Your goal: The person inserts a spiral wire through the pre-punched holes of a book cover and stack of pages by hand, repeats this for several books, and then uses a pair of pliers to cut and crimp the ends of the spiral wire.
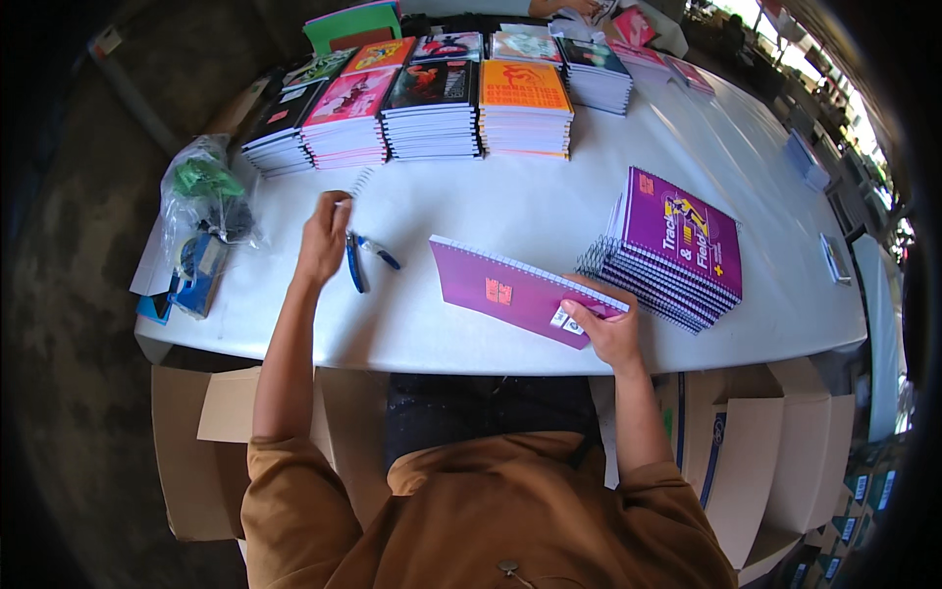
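Observation:
My right hand [612, 326] grips a purple notebook [461, 277] by its right end, tilted up above the table, with a row of punched holes or binding along its top edge. In my left hand [324, 238] the fingertips pinch a thin spiral coil [361, 184], which sticks up and to the right. Just right of that hand, blue-handled pliers [355, 263] lie on the white table. Beside my right hand stands a stack of purple spiral notebooks [677, 231], loose coil ends showing at its left side.
Stacks of coloured books [432, 108] line the far side. A plastic bag [201, 191] with green contents and a blue tape dispenser [199, 275] sit at the left. Open cardboard boxes [201, 461] flank me below the table edge. Another person's hand [579, 8] shows at the far edge.

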`<state>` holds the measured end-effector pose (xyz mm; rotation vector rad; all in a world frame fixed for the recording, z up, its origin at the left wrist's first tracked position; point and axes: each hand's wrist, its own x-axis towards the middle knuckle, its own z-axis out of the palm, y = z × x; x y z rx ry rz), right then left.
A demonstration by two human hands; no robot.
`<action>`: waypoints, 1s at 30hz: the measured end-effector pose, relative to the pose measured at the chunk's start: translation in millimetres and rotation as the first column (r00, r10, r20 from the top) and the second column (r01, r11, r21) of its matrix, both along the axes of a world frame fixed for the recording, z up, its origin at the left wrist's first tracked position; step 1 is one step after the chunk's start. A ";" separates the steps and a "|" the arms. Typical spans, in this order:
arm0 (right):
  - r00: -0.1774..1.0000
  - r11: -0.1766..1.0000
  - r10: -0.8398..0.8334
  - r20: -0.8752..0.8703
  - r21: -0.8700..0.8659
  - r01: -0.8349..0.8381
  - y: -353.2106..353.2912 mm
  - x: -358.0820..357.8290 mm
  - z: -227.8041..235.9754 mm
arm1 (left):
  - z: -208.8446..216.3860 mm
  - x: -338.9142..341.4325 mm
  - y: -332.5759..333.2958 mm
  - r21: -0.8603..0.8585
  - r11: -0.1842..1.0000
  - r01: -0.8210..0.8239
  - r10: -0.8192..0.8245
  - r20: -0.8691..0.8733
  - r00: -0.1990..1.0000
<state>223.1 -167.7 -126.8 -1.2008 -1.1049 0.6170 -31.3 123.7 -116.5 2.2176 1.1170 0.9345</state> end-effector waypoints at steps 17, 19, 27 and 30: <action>1.000 1.000 -0.017 0.023 -0.018 0.017 2.3 -1.8 2.9 | 39.3 20.5 -102.9 -0.256 0.879 0.403 -0.374 0.156 0.914; 0.999 1.000 0.008 0.033 0.002 -0.008 1.7 0.1 -1.1 | 41.7 21.5 -104.4 -0.263 0.889 0.374 -0.353 0.125 0.927; 0.982 0.975 0.185 0.040 0.118 -0.189 5.0 5.2 -4.5 | 63.0 24.0 -100.0 -0.745 0.582 0.326 -0.202 0.257 0.945; 0.977 0.971 0.210 0.029 0.113 -0.212 4.2 5.1 -2.5 | 67.0 21.3 -90.8 -0.828 0.421 0.371 -0.175 0.327 0.928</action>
